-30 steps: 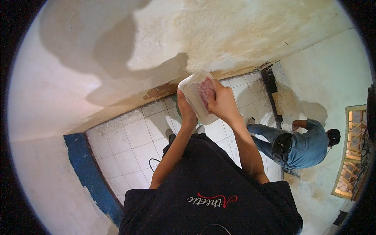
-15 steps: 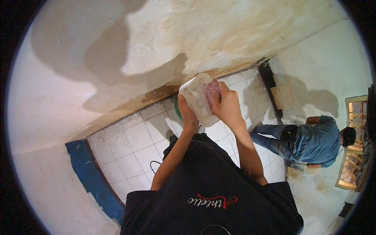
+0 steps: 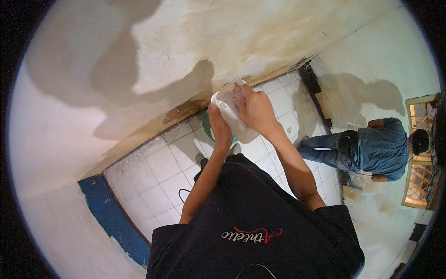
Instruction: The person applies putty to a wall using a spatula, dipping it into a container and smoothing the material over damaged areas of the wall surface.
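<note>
My left hand (image 3: 220,126) grips the side of a clear, rectangular plastic container (image 3: 233,120), held tilted in front of my body. My right hand (image 3: 258,110) is closed around a pinkish crumpled cloth or scrubber (image 3: 238,94) and presses it against the container's far part. Most of the pinkish piece is hidden by my right fingers, and its exact kind cannot be told. Below the container, a green round vessel (image 3: 206,124) on the floor shows only in part.
A stained wall (image 3: 172,42) rises beyond my hands, with my shadow on it. White tiles (image 3: 153,169) cover the floor. To the right, a person (image 3: 381,149) in a blue shirt and jeans stands facing away by a grilled window (image 3: 418,181). A thin dark cable (image 3: 181,191) lies at left.
My right hand has moved up and left across the container, covering more of the pinkish piece. The container has tilted slightly in my left hand, which keeps its grip.
</note>
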Tool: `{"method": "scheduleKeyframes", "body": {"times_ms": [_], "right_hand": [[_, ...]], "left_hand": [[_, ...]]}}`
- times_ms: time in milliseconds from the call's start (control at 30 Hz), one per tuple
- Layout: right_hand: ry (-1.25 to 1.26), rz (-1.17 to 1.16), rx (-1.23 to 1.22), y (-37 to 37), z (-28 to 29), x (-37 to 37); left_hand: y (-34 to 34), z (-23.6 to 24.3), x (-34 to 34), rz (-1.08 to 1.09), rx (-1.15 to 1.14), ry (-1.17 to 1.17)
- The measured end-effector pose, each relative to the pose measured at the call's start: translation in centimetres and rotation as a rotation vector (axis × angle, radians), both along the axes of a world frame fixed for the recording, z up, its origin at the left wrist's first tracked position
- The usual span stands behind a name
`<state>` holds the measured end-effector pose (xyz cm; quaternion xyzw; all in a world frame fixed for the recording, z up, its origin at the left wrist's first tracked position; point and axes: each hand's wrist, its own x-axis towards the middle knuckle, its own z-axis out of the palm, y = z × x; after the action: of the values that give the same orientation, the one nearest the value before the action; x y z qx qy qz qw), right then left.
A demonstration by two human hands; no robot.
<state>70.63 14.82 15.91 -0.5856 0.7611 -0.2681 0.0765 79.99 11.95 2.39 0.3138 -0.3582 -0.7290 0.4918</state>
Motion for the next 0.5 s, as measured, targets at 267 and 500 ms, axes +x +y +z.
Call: {"method": "scheduleKeyframes", "body": {"times_ms": [267,500], "right_hand": [[0.137,-0.011,-0.002,-0.9,2.2,-1.7],[0.140,0.094,0.073,-1.7,2.5,-0.1]], "left_hand": [[-1.1,0.2,0.9,-0.021,-0.001,-0.229],[-1.8,3.7,1.3,-0.095,-0.244,-0.358]]}}
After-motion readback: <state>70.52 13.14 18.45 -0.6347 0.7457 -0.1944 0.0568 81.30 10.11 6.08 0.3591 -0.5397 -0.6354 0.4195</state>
